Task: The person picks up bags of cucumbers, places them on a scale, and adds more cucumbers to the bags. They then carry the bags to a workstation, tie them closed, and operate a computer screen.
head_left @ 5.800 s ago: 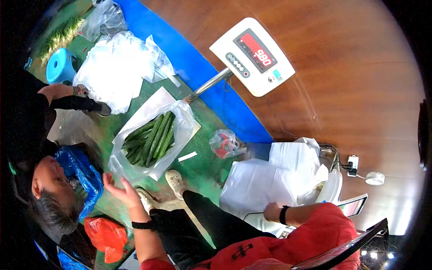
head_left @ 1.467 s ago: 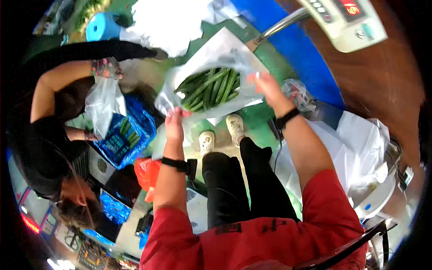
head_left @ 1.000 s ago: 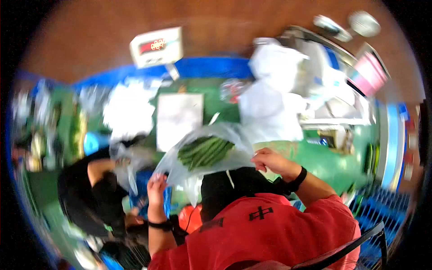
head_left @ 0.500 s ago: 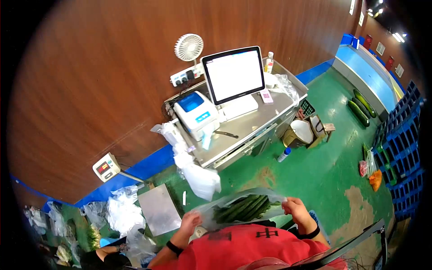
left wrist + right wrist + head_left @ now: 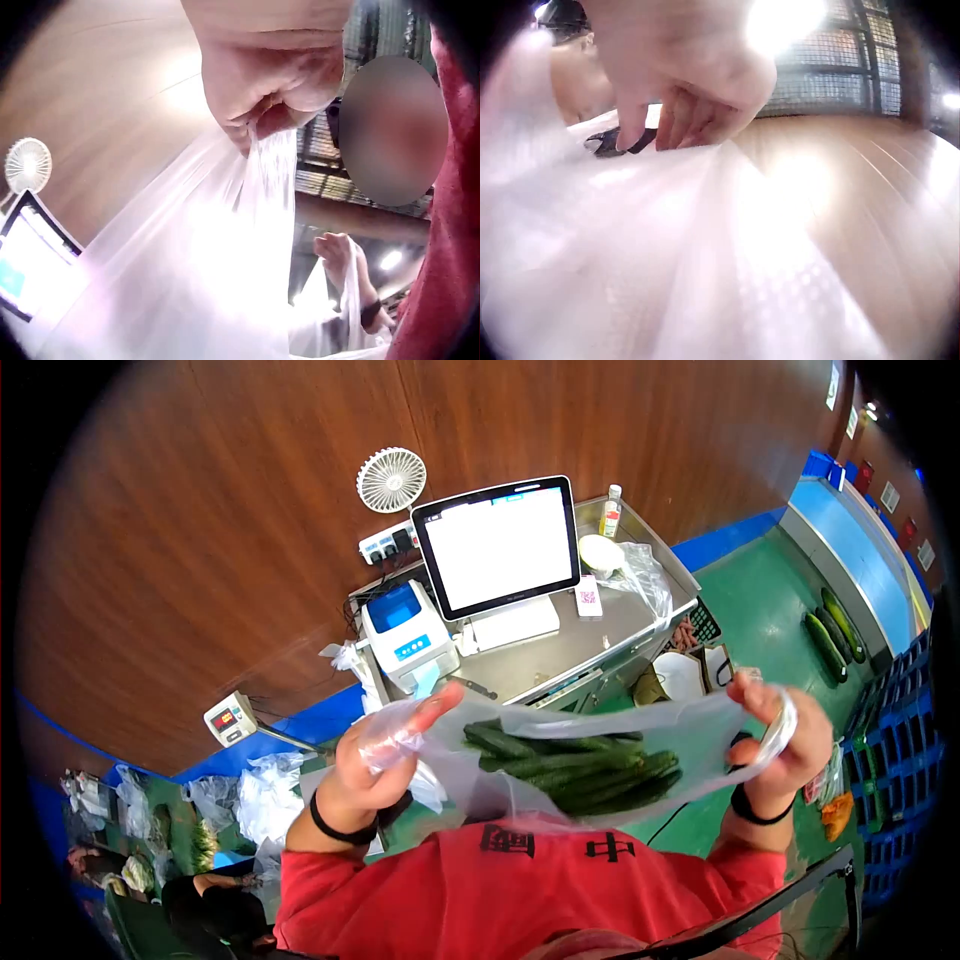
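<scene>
Clear thin plastic bag (image 5: 700, 728), slack and sagging in the middle, loaded with a bundle of dark green cucumbers (image 5: 585, 765); it hangs at chest height in front of the red shirt (image 5: 560, 890), with the steel counter (image 5: 610, 630) beyond. The cucumbers lie parallel, long axis running left to right between the hands, right ends slightly lower. Left hand (image 5: 372, 760) grips a bunched bag edge, fingers curled; right hand (image 5: 790, 745) holds the other edge, plastic looped round its closed fingers.
</scene>
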The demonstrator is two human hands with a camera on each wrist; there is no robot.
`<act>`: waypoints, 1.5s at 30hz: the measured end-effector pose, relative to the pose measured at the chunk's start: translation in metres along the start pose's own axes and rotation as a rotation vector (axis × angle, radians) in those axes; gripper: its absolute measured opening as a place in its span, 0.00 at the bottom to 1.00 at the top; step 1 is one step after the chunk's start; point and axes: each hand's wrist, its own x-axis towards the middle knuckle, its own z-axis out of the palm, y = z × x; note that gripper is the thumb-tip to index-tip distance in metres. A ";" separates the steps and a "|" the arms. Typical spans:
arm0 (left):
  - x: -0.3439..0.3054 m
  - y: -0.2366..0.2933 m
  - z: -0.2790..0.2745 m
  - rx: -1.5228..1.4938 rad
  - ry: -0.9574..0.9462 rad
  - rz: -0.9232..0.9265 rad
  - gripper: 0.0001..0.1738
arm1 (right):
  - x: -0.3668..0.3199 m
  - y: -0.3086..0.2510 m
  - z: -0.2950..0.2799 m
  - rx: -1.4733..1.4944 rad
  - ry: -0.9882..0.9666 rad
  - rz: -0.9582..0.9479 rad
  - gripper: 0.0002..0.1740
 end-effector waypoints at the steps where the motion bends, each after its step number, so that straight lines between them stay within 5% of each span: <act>1: 0.021 -0.001 0.002 0.081 -0.067 0.091 0.30 | 0.016 0.008 0.006 0.000 0.017 -0.006 0.24; 5: 0.098 -0.024 0.012 0.350 -0.197 0.223 0.38 | 0.073 0.046 0.044 0.336 -0.004 0.172 0.20; 8: 0.139 -0.066 0.030 0.254 -0.240 0.237 0.40 | 0.095 0.070 0.073 0.337 -0.239 0.161 0.16; 11: 0.161 -0.105 0.052 0.497 -0.096 0.426 0.42 | 0.105 0.092 0.108 0.292 -0.548 0.252 0.11; 13: 0.169 -0.131 0.060 0.325 -0.219 -0.058 0.39 | 0.098 0.119 0.136 0.352 -0.543 0.448 0.08; 15: 0.168 -0.163 0.072 0.112 -0.182 -0.371 0.40 | 0.081 0.159 0.167 0.323 -0.535 0.371 0.04; 17: 0.161 -0.189 0.080 -0.070 -0.115 -0.403 0.38 | 0.083 0.168 0.175 0.469 -0.572 0.374 0.04; 19: 0.155 -0.206 0.086 -0.183 0.132 -0.167 0.38 | 0.077 0.193 0.191 0.458 -0.520 0.385 0.04; 20: 0.142 -0.222 0.077 0.062 0.225 -0.245 0.27 | 0.072 0.210 0.204 0.425 -0.446 0.389 0.04; 22: 0.109 -0.217 0.054 -0.055 0.280 -0.565 0.10 | 0.045 0.282 0.235 0.138 -0.303 0.558 0.07; 24: 0.015 -0.264 0.042 -0.451 0.510 -0.908 0.17 | -0.028 0.357 0.259 -0.096 -0.445 0.703 0.09; 26: -0.031 -0.281 0.068 -0.255 0.564 -1.002 0.21 | -0.121 0.392 0.266 -0.100 -0.584 0.773 0.08; 27: -0.042 -0.290 0.075 -0.438 0.638 -1.111 0.21 | -0.118 0.378 0.264 -0.172 -0.597 0.859 0.06; 30: -0.047 -0.309 0.059 -0.595 0.795 -0.772 0.14 | -0.100 0.375 0.248 -0.246 -0.559 0.601 0.04; 32: 0.009 -0.282 0.044 -0.888 0.783 -0.518 0.12 | -0.096 0.407 0.238 0.584 -0.801 0.892 0.05; 34: 0.070 -0.258 0.045 -0.740 0.773 -0.540 0.16 | -0.017 0.341 0.217 1.343 -0.725 1.216 0.12; 36: 0.119 -0.250 0.047 -0.232 0.311 -0.549 0.22 | 0.024 0.300 0.221 1.634 -0.808 1.213 0.18; 38: 0.143 -0.249 0.062 -0.020 0.191 -0.619 0.25 | 0.028 0.291 0.245 1.424 -1.043 0.996 0.21; 40: 0.162 -0.251 0.067 0.193 0.030 -0.786 0.33 | 0.032 0.272 0.256 1.249 -0.883 0.895 0.17; 41: 0.163 -0.264 0.079 -0.030 0.241 -0.543 0.30 | 0.025 0.273 0.264 1.220 -0.798 0.896 0.14; 43: 0.159 -0.273 0.086 -0.085 0.356 -0.483 0.19 | 0.013 0.275 0.270 1.098 -0.707 0.786 0.10; 45: 0.136 -0.277 0.071 -0.002 0.213 -0.598 0.14 | 0.004 0.285 0.274 0.987 -0.629 0.685 0.05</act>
